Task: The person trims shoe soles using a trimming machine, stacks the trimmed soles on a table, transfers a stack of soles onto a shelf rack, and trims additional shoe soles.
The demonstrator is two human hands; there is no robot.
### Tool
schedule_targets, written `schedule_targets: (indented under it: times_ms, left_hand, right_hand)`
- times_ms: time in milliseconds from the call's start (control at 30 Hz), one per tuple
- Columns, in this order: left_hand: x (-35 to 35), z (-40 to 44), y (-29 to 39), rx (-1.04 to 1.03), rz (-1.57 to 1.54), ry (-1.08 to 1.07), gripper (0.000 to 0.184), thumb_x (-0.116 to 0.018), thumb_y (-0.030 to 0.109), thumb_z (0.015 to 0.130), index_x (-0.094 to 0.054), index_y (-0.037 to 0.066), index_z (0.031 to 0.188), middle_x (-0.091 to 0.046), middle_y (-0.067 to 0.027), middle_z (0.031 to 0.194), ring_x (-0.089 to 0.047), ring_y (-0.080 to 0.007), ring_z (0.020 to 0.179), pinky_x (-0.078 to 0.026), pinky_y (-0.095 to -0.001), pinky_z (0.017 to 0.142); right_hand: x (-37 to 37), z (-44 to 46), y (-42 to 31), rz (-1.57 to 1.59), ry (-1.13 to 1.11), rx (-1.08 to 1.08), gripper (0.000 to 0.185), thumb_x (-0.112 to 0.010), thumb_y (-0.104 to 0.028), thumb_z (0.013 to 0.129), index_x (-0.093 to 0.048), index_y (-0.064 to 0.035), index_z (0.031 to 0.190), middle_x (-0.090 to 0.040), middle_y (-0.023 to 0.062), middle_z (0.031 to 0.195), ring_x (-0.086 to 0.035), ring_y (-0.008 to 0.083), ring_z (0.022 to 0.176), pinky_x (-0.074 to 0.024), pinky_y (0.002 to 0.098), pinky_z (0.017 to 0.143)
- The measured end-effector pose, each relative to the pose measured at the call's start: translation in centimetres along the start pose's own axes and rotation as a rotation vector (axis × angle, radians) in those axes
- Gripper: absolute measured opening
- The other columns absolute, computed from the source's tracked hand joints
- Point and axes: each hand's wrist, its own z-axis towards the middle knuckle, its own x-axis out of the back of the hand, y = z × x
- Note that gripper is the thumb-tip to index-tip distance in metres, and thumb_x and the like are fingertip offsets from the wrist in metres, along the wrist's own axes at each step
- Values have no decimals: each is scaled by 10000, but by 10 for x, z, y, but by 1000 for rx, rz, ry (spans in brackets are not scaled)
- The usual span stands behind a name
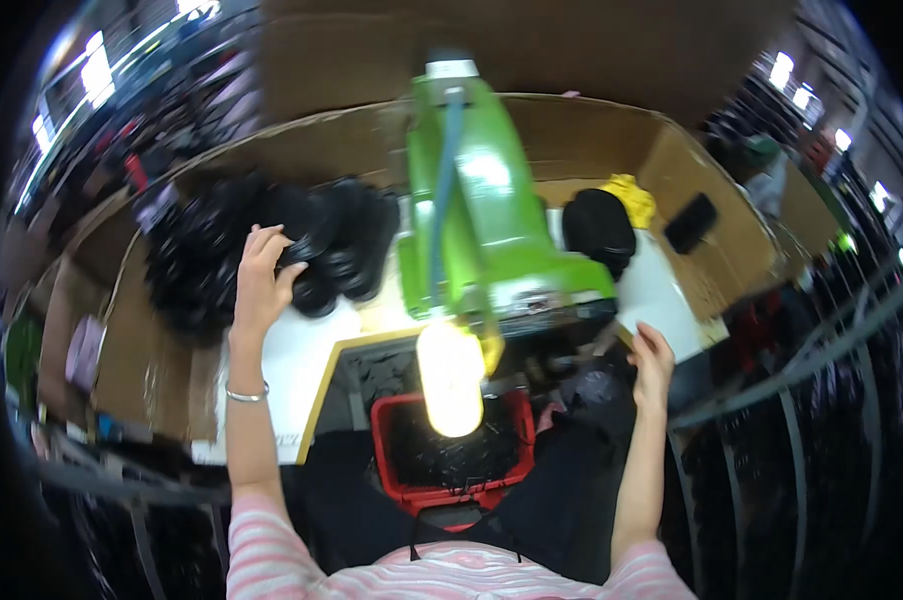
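Note:
My left hand [263, 278] reaches over the left side of the table, thumb and bent fingers apart with a gap between them. It is at the near edge of a heap of glossy black pieces [341, 235] that look like shoe soles; whether it touches one I cannot tell. To the right, my right hand [653, 362] hovers by the table's right front edge, fingers loosely curved and nothing visible in them. Between the hands stands a green machine [496, 190] with a glowing lamp [449, 380] at its front.
A red basket [383, 450] of black scraps sits below the lamp, between my legs. Cardboard walls [671, 165] surround the white tabletop [281, 385]. On the right are a black stack [598, 228], a yellow cloth or bag [630, 198] and a dark block [690, 223]. Metal rails [761, 390] run alongside.

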Motion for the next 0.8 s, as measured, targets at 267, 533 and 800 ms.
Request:
schedule_targets:
  times_ms: [267, 533, 800]
  left_hand:
    - [85, -187, 111, 612, -789, 269, 376, -819, 149, 688, -571, -37, 902, -551, -59, 866, -535, -138, 835, -432, -253, 747]
    - [-13, -211, 179, 822, -1359, -134, 398, -763, -77, 692, -545, 25, 1009, -616, -93, 999, -608, -178, 979, -479, -308, 883]
    - [-76, -160, 184, 554, -1074, -3, 358, -848, 63, 614, -585, 9, 851, -599, -64, 803, -608, -154, 765, -503, -286, 725]
  right_hand:
    - [-129, -154, 40, 543, -586, -247, 334, -588, -18, 886, -569, -24, 1219, -609, 85, 1083, -565, 144, 1029, -525, 280, 765]
    - [-102, -149, 22, 458, -288, 124, 749, -755, -85, 781, -333, -35, 1398, -400, 69, 1368, -455, 194, 1162, -395, 308, 1002]
    - [-100, -116, -7, 307, -163, 294, 884, -863, -251, 699, -326, -45, 1370, -465, 87, 1210, -508, 192, 1039, -439, 294, 921]
